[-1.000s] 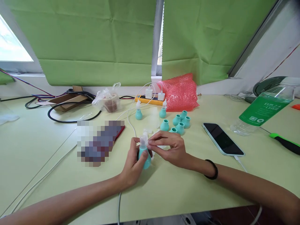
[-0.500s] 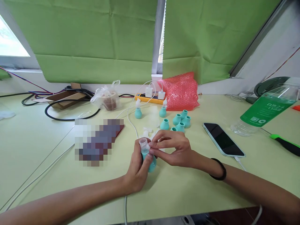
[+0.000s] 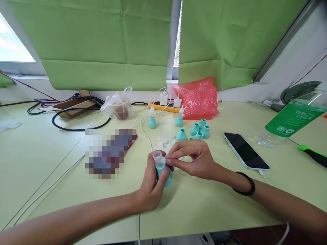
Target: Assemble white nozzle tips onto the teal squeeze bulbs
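Yellowish counter (image 3: 199,207): open teal bulbs (image 3: 181,135) abt ctr, 2 tipped bulbs (image 3: 152,123) nr, clear plastic pcs (image 3: 160,145); phone (image 3: 245,149) & btl (image 3: 291,119) on R; bubble wrap (image 3: 200,100), pwr strip (image 3: 168,108) at back; cardbd box (image 3: 74,112) back L.

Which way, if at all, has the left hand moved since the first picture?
Yes: judged against the yellow power strip, the left hand, holding the teal bulb, has shifted slightly to the person's right.
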`<state>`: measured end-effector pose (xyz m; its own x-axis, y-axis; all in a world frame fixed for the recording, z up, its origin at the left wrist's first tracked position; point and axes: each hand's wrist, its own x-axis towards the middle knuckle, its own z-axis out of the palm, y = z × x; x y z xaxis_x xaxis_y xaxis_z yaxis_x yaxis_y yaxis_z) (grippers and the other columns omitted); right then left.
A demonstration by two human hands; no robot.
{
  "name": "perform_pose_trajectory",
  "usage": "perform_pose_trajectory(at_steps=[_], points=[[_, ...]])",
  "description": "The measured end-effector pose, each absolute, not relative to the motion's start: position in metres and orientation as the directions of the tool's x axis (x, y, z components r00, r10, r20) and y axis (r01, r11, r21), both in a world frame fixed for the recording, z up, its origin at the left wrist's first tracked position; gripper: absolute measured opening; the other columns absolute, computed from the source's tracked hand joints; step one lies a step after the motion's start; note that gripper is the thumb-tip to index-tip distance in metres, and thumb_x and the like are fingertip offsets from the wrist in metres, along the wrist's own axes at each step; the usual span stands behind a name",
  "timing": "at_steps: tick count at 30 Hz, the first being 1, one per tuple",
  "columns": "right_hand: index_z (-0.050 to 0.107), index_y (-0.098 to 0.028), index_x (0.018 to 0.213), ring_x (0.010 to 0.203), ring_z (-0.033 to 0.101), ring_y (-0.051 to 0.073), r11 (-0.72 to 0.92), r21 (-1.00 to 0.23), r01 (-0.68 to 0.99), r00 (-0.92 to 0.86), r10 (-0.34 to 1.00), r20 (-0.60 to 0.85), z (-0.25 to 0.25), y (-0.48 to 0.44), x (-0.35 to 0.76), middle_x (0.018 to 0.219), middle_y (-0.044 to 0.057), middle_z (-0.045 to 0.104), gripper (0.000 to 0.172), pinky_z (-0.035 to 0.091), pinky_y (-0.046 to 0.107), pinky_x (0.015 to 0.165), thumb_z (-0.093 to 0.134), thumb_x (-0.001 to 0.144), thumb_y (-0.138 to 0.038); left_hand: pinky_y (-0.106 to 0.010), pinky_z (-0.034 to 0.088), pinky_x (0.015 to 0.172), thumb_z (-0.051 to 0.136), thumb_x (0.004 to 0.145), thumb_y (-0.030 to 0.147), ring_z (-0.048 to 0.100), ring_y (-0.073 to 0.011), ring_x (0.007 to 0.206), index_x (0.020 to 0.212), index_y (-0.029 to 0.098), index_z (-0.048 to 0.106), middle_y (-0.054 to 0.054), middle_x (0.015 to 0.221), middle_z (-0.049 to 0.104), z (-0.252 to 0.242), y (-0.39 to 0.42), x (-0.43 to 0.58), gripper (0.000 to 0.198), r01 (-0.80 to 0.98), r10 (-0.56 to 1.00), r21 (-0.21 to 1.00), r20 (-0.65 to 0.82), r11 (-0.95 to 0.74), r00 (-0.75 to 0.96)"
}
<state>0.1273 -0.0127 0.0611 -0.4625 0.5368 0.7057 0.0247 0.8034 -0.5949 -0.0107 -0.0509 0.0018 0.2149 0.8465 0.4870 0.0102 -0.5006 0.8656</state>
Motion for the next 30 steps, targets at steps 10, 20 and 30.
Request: perform_pose_trajectory(at_steps=[10,20,30], points=[[0.06,-0.014,0.068,0.054,0.056,0.009,0.95,-0.158,0.269,-0.586,0.292,0.756,0.071,-0.016,0.135,0.06,0.003,0.063,0.008,0.044,0.019,0.048,0.054,0.071,-0.009,-0.027,0.038,0.065,0.036,0.083,0.026,0.045,-0.0143,0.074,0.1,0.02,0.034,-0.003,0.081,0.046,0.007,-0.051,-0.012,0.018,0.191,0.846,0.827,0.497,-0.529,0.193],[0.054,-0.015,0.066,0.052,0.054,0.008,0.952,-0.043,0.302,-0.556,0.213,0.804,0.061,-0.013,0.132,0.056,0.001,0.06,0.007,0.042,0.018,0.048,0.053,0.069,-0.008,-0.025,0.037,0.063,0.035,0.084,0.029,0.045,-0.0125,0.067,0.1,0.02,0.033,0.0,0.076,0.047,0.004,-0.05,-0.01,0.018,0.208,0.897,0.875,0.41,-0.438,0.163],[0.053,-0.016,0.068,0.055,0.054,0.01,0.932,-0.033,0.361,-0.533,0.235,0.813,0.05,-0.009,0.134,0.06,0.001,0.059,0.007,0.044,0.02,0.05,0.053,0.069,-0.009,-0.024,0.037,0.063,0.035,0.085,0.028,0.044,-0.0109,0.066,0.097,0.02,0.035,0.001,0.075,0.047,0.009,-0.047,-0.008,0.014,0.135,0.923,0.918,0.353,-0.373,0.155]])
